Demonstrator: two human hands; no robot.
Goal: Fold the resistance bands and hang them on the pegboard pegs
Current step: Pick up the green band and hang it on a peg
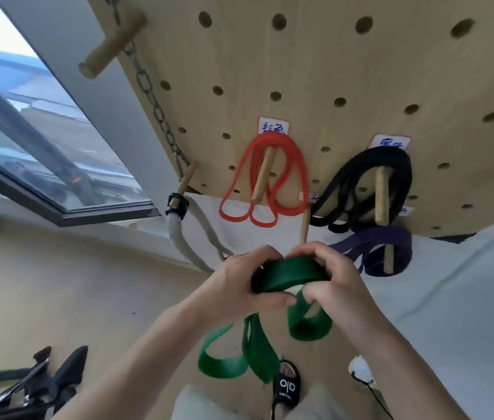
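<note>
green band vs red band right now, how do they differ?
The green band is wide and flat; the red band is thin. The green band is gripped by the left hand and right hand, its loops dangling below them; the red band hangs folded on a peg of the pegboard under a handwritten label. Both are doubled into several loops.

1. The pegboard is pale, matt wood, and its pegs are bare wood.
2. The green band looks like smooth rubber with a slight sheen.
3. The chain is dull grey metal.
4. The rope is rough woven fibre.
</note>
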